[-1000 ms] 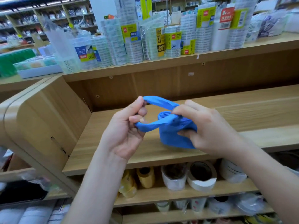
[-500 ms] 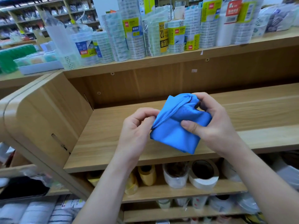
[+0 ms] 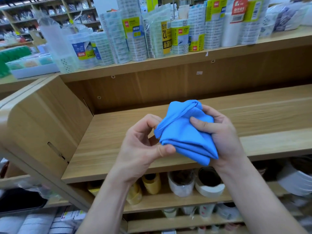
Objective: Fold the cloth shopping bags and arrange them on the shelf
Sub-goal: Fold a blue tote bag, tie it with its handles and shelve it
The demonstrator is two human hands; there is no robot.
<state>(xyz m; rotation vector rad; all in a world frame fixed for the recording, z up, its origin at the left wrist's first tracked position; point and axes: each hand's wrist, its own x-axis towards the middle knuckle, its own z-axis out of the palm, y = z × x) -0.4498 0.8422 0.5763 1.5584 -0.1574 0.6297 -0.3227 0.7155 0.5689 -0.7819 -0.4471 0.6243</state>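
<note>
A blue cloth shopping bag (image 3: 184,135), folded into a small bundle with its handle strap wrapped over the top, is held in the air above the wooden shelf (image 3: 108,149). My right hand (image 3: 221,137) grips the bundle from the right, thumb pressed on its front and fingers behind it. My left hand (image 3: 143,146) is at the bundle's left edge, its thumb against the lower folds and its curled fingers at the strap's end.
The shelf's rounded wooden end panel (image 3: 37,125) stands at the left. Stacked tape rolls in plastic (image 3: 135,39) line the shelf above. Rolls of masking tape (image 3: 209,184) sit on the shelf below.
The strap that was stretched between both hands is now wound around the bundle. The bundle has turned flatter and lies lower in my right hand, with my left thumb under its edge.
</note>
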